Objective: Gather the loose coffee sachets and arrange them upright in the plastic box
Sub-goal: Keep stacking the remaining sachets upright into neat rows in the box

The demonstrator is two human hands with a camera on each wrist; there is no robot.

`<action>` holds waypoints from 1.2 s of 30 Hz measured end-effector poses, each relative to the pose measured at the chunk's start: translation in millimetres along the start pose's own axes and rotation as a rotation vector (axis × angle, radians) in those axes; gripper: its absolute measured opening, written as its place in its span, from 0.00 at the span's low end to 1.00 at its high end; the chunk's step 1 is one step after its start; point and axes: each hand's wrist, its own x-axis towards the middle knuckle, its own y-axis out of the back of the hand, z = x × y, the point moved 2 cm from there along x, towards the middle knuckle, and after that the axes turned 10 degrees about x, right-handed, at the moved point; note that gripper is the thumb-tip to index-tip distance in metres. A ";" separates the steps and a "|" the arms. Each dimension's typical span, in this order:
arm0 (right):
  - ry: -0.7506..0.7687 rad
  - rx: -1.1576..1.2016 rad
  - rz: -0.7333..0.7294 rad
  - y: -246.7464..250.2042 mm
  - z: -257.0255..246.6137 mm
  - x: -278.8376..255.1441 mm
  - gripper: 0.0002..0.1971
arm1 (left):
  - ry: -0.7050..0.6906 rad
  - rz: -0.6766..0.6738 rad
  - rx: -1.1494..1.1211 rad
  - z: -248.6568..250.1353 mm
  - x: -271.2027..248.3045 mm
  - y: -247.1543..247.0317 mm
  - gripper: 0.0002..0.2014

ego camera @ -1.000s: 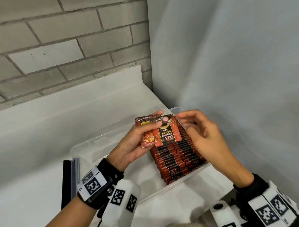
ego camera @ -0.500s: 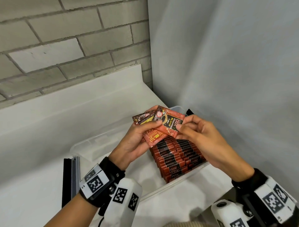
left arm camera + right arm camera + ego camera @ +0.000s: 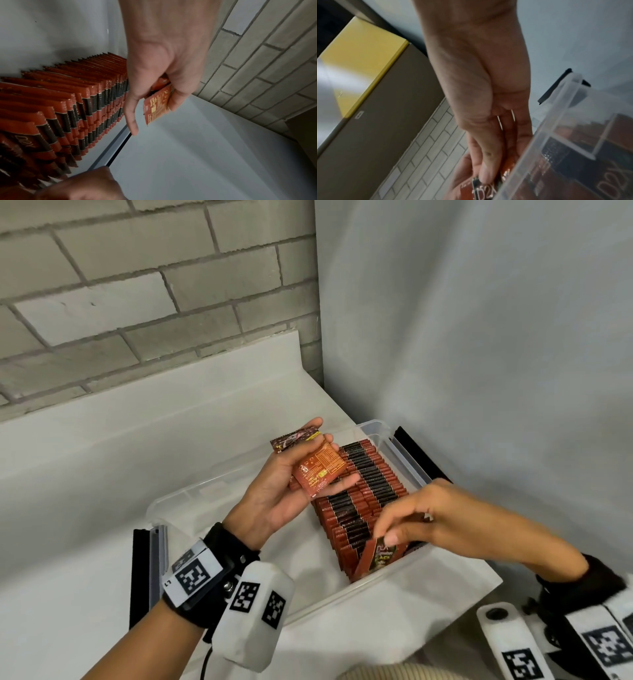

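Note:
A clear plastic box (image 3: 346,599) stands on the white counter, its right half packed with rows of upright red-and-black coffee sachets (image 3: 363,484). My left hand (image 3: 287,474) hovers above the box's far side and holds a few loose sachets (image 3: 320,469) between thumb and fingers; the left wrist view shows those sachets (image 3: 157,104) in the grip. My right hand (image 3: 404,523) is down at the near end of the rows, pinching one sachet (image 3: 376,556) that leans at the front of the stack, also seen as the sachet (image 3: 485,189) under my fingertips.
A brick wall (image 3: 137,285) runs behind the counter and a grey wall (image 3: 479,337) closes the right side. A black rail (image 3: 140,570) lies left of the box, another black strip (image 3: 418,453) at its far right. The box's left half holds no sachets.
My right hand took one sachet from the bundle and carried it down to the near end of the rows. The left hand stayed up with the remaining sachets.

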 end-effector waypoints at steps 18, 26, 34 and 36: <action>-0.058 -0.284 -0.212 -17.0 0.8 20.0 0.14 | 0.061 0.099 0.090 4.4 -6.9 -6.0 0.11; -0.151 -0.250 -0.163 -13.6 -1.7 21.4 0.10 | 0.063 0.050 0.176 2.9 -7.4 -6.1 0.22; -0.174 -0.087 -0.037 -3.0 -9.6 20.4 0.12 | 0.018 0.121 0.286 2.3 -5.5 -3.6 0.24; -0.135 0.029 0.159 3.1 -10.8 23.0 0.13 | 0.006 0.128 0.326 2.0 -5.0 -3.8 0.24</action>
